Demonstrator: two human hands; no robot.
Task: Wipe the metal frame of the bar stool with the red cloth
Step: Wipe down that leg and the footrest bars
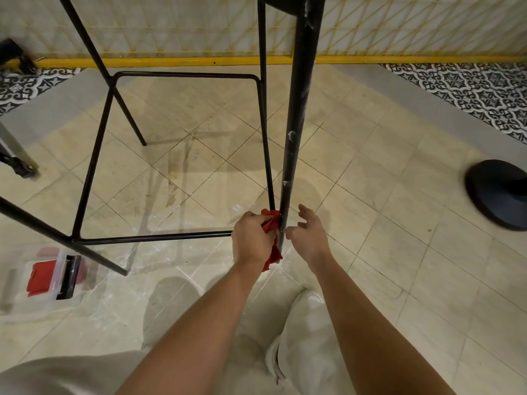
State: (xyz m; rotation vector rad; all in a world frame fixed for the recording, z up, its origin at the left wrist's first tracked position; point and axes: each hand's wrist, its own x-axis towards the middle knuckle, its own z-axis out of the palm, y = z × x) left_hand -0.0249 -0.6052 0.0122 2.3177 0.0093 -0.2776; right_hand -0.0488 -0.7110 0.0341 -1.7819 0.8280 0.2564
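Note:
The bar stool's black metal frame [296, 109] stands on the tiled floor, its nearest leg running down the middle of the view with white specks on it. My left hand [251, 240] grips the red cloth [272, 223] and presses it against the bottom of that leg, where the footrest bar [156, 238] joins. Part of the cloth hangs below the hand. My right hand [309, 232] hovers just right of the leg with fingers loosely spread, holding nothing.
A clear plastic box [42, 277] with red contents lies on the floor at the left. A black round base [499, 195] stands at the right. A yellow lattice panel [399, 29] lines the back. My white shoe [299, 332] is below the hands.

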